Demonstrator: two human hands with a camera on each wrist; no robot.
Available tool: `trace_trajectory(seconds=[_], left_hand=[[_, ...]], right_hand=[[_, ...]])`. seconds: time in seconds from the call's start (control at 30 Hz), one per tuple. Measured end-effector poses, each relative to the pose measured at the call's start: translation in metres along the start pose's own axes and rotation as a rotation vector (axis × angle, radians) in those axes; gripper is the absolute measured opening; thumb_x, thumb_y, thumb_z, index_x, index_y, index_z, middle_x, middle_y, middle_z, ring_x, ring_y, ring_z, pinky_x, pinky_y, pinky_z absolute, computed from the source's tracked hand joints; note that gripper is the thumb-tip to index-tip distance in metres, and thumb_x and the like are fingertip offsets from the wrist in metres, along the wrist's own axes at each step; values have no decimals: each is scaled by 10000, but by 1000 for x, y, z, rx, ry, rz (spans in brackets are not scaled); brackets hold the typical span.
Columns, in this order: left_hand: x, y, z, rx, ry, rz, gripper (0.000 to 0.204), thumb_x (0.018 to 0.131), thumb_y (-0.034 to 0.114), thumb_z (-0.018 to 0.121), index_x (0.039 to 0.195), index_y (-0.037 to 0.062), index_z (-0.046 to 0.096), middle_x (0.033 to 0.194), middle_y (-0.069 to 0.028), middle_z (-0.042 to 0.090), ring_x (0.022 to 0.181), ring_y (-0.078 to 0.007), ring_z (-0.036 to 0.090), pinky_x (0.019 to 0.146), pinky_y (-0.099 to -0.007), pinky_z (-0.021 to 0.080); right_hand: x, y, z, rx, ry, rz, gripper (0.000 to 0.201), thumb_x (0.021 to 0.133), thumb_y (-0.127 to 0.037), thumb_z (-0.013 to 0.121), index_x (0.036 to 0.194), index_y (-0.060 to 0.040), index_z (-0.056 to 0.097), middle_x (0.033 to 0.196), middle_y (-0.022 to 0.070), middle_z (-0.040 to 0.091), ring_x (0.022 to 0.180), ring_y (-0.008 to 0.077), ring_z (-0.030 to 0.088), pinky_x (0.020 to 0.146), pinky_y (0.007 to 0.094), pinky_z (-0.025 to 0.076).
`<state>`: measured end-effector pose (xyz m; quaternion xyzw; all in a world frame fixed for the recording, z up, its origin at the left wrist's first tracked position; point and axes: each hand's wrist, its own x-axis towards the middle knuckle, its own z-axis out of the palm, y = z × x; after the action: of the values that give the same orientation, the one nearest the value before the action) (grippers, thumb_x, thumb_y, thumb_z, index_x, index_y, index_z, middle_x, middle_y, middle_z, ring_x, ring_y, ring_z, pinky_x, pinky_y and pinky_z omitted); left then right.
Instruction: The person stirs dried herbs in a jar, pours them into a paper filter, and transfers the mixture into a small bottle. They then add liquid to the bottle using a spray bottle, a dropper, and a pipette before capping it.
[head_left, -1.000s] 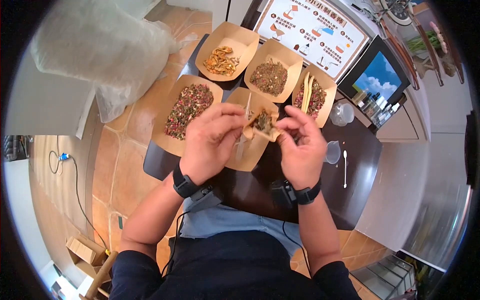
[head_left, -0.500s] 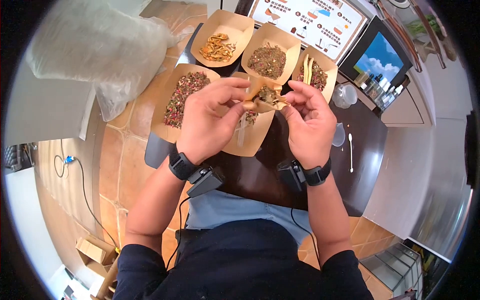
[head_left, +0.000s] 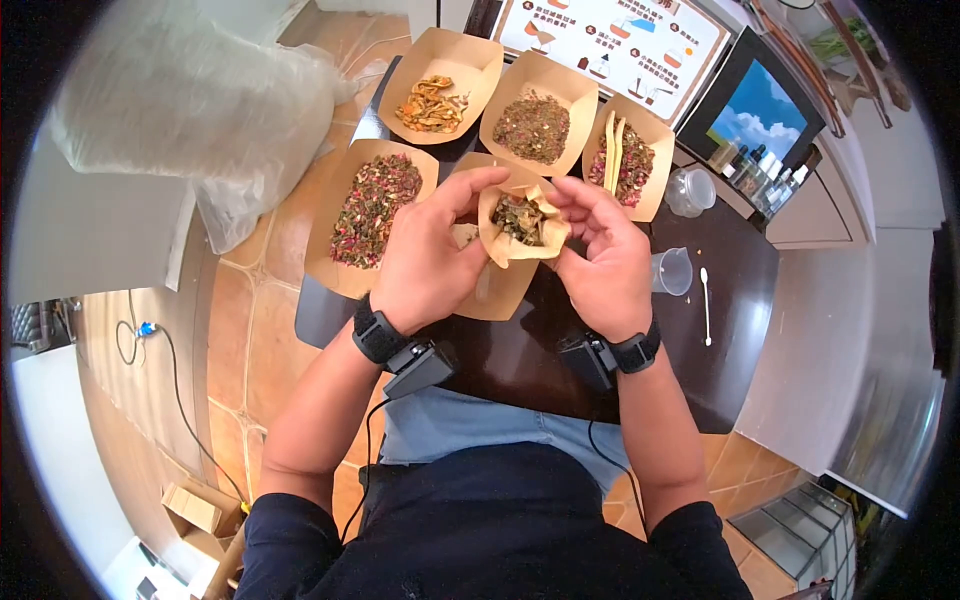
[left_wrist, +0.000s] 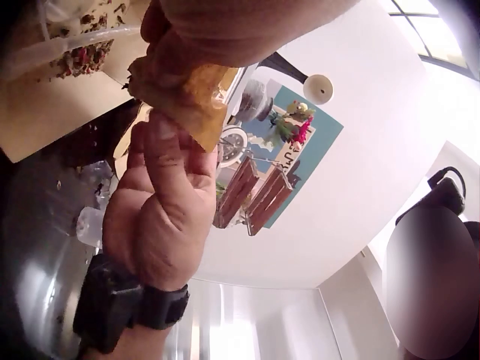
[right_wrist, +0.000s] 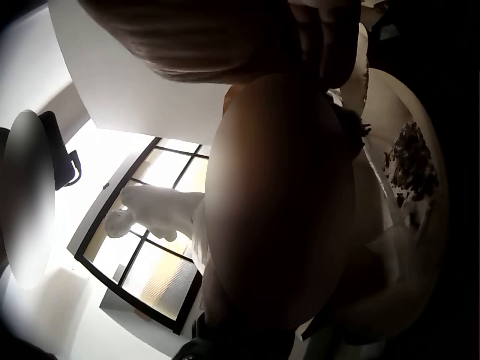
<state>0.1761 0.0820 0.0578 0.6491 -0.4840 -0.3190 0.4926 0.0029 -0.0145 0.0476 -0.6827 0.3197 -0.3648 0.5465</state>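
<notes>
A small tan pouch (head_left: 512, 253) sits between both hands in the head view, its crumpled mouth spread and facing up. Dried herbs (head_left: 521, 216) fill the inside. My left hand (head_left: 430, 250) pinches the pouch's left side with thumb and fingers. On the other side, my right hand (head_left: 608, 262) grips the edge, thumb low and fingers curled behind. The left wrist view shows the pouch's yellowish side (left_wrist: 201, 105) with the right thumb pressed to it. Below the hands lies a paper tray (head_left: 492, 300), partly hidden. The right wrist view is dark and mostly blocked.
Around it stand paper trays of orange dried peel (head_left: 432, 105), brown herbs (head_left: 533, 128) and rosebud mix (head_left: 375, 210). Wooden tongs (head_left: 613, 155) lie across another tray. Right of the hands are a clear cup (head_left: 672, 272), a lidded jar (head_left: 690, 192) and a white stick (head_left: 706, 305).
The pouch was squeezed and folded between the fingers; now its mouth is spread wider and shows more herbs. Both hands have turned it upward and shifted slightly, still holding it.
</notes>
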Motion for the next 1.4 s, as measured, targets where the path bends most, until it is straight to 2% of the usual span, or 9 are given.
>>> trace_trajectory(seconds=[0.13, 0.33, 0.77, 0.9, 0.97, 1.07, 1.17, 1.3, 1.4], left_hand=[[-2, -8, 7, -41, 57, 17, 557, 851, -88, 693, 1384, 35, 592, 1171, -90, 739, 1081, -160, 705, 928, -302, 552], [-3, -8, 9, 15, 110, 161, 369, 795, -89, 654, 1121, 44, 763, 1019, -162, 761, 941, -284, 758, 835, -329, 584], [-5, -10, 18, 84, 223, 147, 320, 721, -125, 598, 984, -15, 744, 925, -190, 730, 876, -357, 723, 772, -376, 571], [-2, -9, 12, 71, 187, 157, 381, 717, -125, 593, 1047, -2, 739, 980, -183, 729, 903, -352, 723, 789, -380, 570], [-3, -6, 10, 65, 128, 140, 439, 738, -105, 603, 1144, 16, 719, 1063, -187, 727, 966, -354, 714, 851, -387, 564], [-7, 2, 12, 43, 211, 89, 458, 822, -1, 688, 1278, 43, 667, 1165, -203, 709, 1068, -368, 685, 940, -403, 538], [-6, -3, 10, 65, 119, 91, 432, 827, 27, 725, 1251, 6, 646, 1053, -224, 695, 1020, -415, 651, 893, -466, 527], [-1, -7, 8, 185, 76, 189, 476, 813, 84, 790, 1272, 45, 667, 1142, -189, 708, 1061, -376, 675, 900, -421, 542], [4, -1, 7, 237, 57, 214, 406, 800, 86, 795, 1187, 39, 680, 1073, -183, 698, 1015, -381, 673, 859, -432, 543]], right_hand=[[-2, -3, -2, -176, -83, -24, 381, 784, 77, 756, 1160, 38, 709, 1117, 105, 718, 1012, 177, 698, 906, 294, 544], [-2, -2, -1, -288, -94, -20, 351, 821, 126, 664, 1159, 46, 716, 1104, 120, 735, 1028, 190, 697, 932, 285, 520], [0, -2, 12, -331, -83, -41, 253, 771, 150, 592, 991, 74, 692, 870, 116, 710, 814, 163, 684, 750, 271, 510], [2, 0, 11, -312, -60, -49, 199, 800, 145, 590, 964, 70, 675, 878, 100, 697, 779, 122, 646, 716, 263, 491], [5, -7, 8, -344, -79, 0, 199, 836, 119, 625, 1014, 59, 688, 917, 80, 709, 816, 106, 659, 735, 256, 503], [9, -6, 5, -241, -37, 136, 255, 868, 39, 725, 1123, 36, 704, 970, 64, 729, 910, 101, 693, 803, 257, 538], [9, -12, 6, -114, -26, 188, 314, 870, 36, 733, 1181, 44, 689, 1028, 81, 760, 944, 112, 712, 832, 272, 553], [11, -23, 3, -258, -107, 120, 361, 871, -18, 761, 1214, 51, 673, 1050, 107, 778, 973, 120, 720, 854, 291, 560], [11, -28, 3, -231, -110, 139, 365, 863, -40, 771, 1205, 43, 677, 1034, 118, 780, 952, 130, 729, 836, 296, 561]])
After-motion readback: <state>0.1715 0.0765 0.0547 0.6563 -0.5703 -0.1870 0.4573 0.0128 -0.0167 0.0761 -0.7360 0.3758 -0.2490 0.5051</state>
